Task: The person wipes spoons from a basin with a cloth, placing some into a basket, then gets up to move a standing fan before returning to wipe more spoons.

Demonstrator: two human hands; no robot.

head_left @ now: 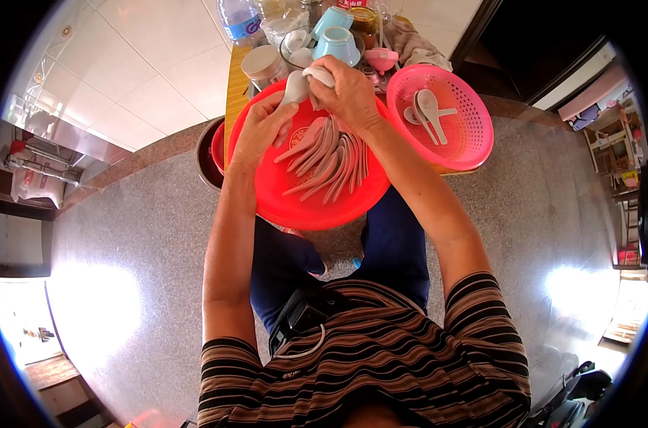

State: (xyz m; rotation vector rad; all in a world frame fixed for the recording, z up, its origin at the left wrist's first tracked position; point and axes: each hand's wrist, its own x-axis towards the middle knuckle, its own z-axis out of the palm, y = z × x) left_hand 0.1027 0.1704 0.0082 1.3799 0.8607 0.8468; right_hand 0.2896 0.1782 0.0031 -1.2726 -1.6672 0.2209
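My left hand [265,132] grips a white soup spoon [295,87] by its handle, above the far left part of a red basin [306,216]. Close beside it, my right hand [349,96] is closed on a white cloth [318,74], held near the spoon's bowl. Whether the cloth touches the spoon cannot be made out. Inside the basin lies a fanned stack of several soup spoons [330,160], handles pointing toward me. To the right, a pink colander [477,118] holds a few white soup spoons [429,107].
Behind the basin on a wooden table [236,78] stand a lidded jar [262,63], upturned light-blue bowls [337,47], a plastic bottle [240,20] and a small pink funnel-like item [381,60]. A dark-rimmed basin [208,160] sits low at the left. A tiled wall rises behind.
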